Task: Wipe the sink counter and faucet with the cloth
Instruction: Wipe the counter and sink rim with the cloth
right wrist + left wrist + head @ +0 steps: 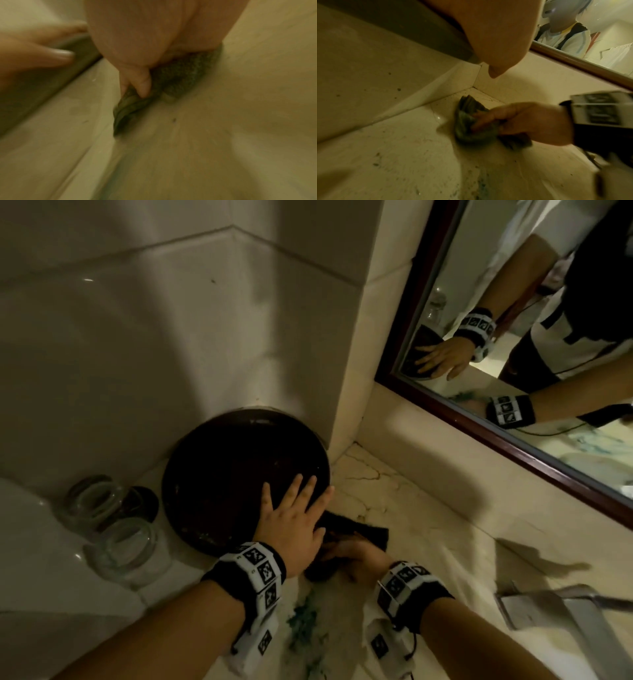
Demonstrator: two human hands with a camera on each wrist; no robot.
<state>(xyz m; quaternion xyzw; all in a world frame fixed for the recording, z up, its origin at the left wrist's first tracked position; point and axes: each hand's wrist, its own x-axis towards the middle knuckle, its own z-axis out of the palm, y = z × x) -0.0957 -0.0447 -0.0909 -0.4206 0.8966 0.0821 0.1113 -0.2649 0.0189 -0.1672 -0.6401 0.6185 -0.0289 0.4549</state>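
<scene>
A crumpled dark terry cloth (356, 537) is gripped by the right hand (356, 553) and pressed on the veined marble desk (428, 546). Just beyond, a round dark tray (236, 474), tilted against the tiled wall, is steadied by the flat, straight-fingered left hand (291, 522). Bare marble is left up to the corner below the wood-framed mirror (479, 419).

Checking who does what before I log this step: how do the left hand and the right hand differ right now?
The left hand lies flat with fingers spread on the tilted dark round tray; the right hand is curled round the dark cloth. The left hand is raised off the counter, holding the tray propped toward the wall; the right hand is low, pressing the cloth onto the counter. Both wear marker wristbands and work in the same corner.
</scene>
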